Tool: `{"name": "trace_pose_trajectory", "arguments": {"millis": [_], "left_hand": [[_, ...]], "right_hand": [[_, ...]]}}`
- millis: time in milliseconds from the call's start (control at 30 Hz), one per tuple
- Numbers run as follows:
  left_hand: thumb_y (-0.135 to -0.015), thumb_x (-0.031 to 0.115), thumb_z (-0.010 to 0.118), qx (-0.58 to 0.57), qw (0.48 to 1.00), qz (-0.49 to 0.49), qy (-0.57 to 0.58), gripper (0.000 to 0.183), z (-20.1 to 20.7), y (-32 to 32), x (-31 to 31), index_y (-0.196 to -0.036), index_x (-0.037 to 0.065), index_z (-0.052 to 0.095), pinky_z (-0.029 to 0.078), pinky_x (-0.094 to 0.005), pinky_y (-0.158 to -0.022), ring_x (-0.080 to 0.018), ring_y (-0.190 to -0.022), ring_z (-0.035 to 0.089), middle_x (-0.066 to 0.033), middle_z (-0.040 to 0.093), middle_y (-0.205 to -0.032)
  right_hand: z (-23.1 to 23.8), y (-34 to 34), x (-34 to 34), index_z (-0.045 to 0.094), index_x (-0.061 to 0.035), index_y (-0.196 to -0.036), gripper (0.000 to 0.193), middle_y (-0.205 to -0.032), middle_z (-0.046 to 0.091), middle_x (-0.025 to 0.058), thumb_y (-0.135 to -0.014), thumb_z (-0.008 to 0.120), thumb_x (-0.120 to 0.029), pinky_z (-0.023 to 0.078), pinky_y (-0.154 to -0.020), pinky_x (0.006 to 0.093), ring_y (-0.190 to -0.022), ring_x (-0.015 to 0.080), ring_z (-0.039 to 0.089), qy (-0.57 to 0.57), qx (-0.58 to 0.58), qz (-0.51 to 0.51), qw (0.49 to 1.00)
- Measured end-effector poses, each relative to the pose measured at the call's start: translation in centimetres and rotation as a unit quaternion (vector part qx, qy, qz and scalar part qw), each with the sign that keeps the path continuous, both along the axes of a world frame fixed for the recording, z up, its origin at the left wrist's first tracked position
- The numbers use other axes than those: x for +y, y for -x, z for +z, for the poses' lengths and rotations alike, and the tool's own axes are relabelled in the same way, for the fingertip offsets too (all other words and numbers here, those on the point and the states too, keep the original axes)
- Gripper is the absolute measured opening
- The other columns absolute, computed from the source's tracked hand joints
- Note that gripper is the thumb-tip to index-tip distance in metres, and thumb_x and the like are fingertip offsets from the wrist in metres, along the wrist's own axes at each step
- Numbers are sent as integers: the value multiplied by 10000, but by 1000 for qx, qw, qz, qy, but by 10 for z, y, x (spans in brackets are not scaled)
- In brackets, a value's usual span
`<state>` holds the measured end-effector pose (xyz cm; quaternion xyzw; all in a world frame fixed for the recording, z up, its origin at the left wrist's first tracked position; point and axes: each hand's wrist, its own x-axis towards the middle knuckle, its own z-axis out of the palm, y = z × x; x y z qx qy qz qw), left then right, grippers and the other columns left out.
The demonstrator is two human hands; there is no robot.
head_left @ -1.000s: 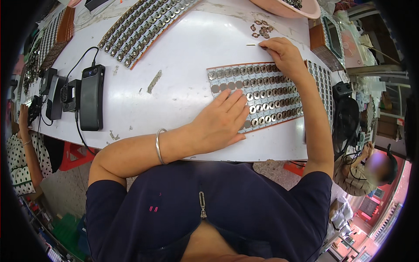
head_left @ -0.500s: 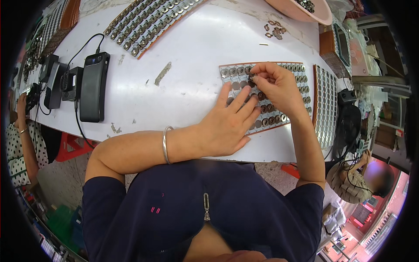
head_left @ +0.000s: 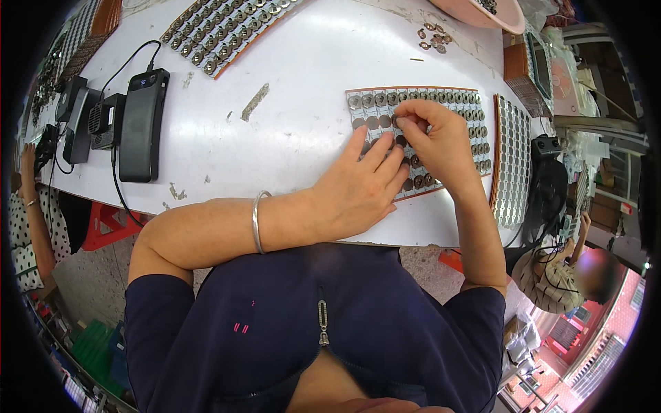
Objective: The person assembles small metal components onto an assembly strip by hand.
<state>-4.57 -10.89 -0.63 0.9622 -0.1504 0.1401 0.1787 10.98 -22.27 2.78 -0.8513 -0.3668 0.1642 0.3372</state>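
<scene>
A board [head_left: 441,94] with a reddish-brown edge lies before me, covered in rows of small round metal pieces. My left hand [head_left: 361,179] rests palm down over its near left part, fingers spread across the rows. Just right of it, my right hand [head_left: 434,134] pinches thumb and forefinger together at the second row from the far edge. A small dark round metal piece [head_left: 395,120] shows at those fingertips; its exact kind is unclear. Some rows lie hidden beneath both hands.
Loose metal pieces [head_left: 434,38] lie beyond the board, near a pink basin [head_left: 506,19]. Another filled board [head_left: 231,31] is at the far left, and one [head_left: 511,165] at the right. A black power bank [head_left: 143,127] with cables lies left. Co-workers sit at both sides.
The whole view has shifted slightly. My right hand has come a little nearer to me over the board, from around the first row to the second. My left hand stays spread.
</scene>
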Motion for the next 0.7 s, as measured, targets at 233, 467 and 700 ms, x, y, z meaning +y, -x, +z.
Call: {"name": "trace_pose_trajectory", "arguments": {"millis": [233, 467, 700], "left_hand": [[-813, 380, 756, 2, 1000, 1, 1, 553, -1, 1, -1, -1236, 43, 642, 329, -587, -1114, -367, -1323, 448, -169, 571, -1285], [-820, 391, 749, 4, 1000, 0, -4, 566, -1, -1, 0, -1248, 38, 634, 330, -592, -1110, -367, -1326, 445, -170, 566, -1279], [-828, 394, 740, 7, 999, -24, -22, 585, 8, -6, 3, -1272, 33, 620, 338, -587, -1092, -367, -1319, 449, -191, 558, -1295]], "right_hand": [[-7, 6, -5, 743, -40, -991, 174, -894, 670, 91, -834, 758, -112, 528, -644, 321, -718, 226, 655, -20, -95, -4, 995], [-15, 7, -6, 744, -46, -990, 182, -921, 667, 74, -826, 769, -121, 536, -655, 327, -748, 228, 659, -35, -104, -4, 994], [-17, 9, -9, 725, -41, -928, 130, -927, 660, 83, -823, 751, -113, 542, -696, 373, -828, 283, 656, -65, -178, 9, 982]]}}
